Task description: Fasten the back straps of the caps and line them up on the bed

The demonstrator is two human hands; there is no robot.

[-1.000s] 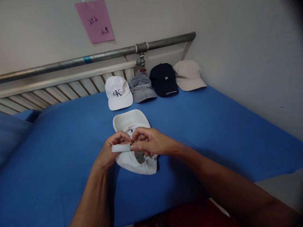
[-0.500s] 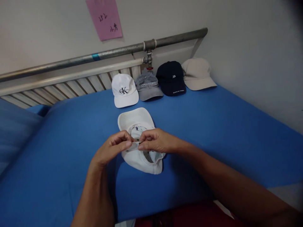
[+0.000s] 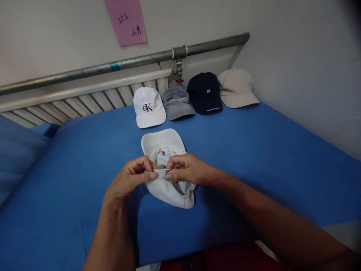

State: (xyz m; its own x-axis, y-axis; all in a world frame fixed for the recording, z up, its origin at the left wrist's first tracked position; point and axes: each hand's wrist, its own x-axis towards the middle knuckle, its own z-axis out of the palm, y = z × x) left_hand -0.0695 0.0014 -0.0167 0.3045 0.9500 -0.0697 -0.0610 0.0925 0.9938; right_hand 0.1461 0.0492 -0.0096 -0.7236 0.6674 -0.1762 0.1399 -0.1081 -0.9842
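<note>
A pale baseball cap (image 3: 169, 194) lies upside down in front of me, its brim (image 3: 162, 139) pointing away and its inside facing up. Above it, my left hand (image 3: 134, 175) pinches one end of the cap's back strap (image 3: 161, 172) between thumb and fingers. My right hand (image 3: 184, 169) pinches the same strap from the other side, close to the left. A short stretch of strap shows between the fingertips. My fingers hide how its ends meet.
Along the back stand a white cap (image 3: 147, 103) with black letters, a grey cap (image 3: 178, 101), a navy cap (image 3: 204, 92) and a beige cap (image 3: 237, 86). They rest on the blue-covered surface (image 3: 98, 150). Behind runs a radiator (image 3: 107, 96) beneath a metal pipe (image 3: 141, 60).
My left hand has shifted slightly left, and a little more of the strap shows between my fingertips. Both hands keep their pinch. The view has moved slightly.
</note>
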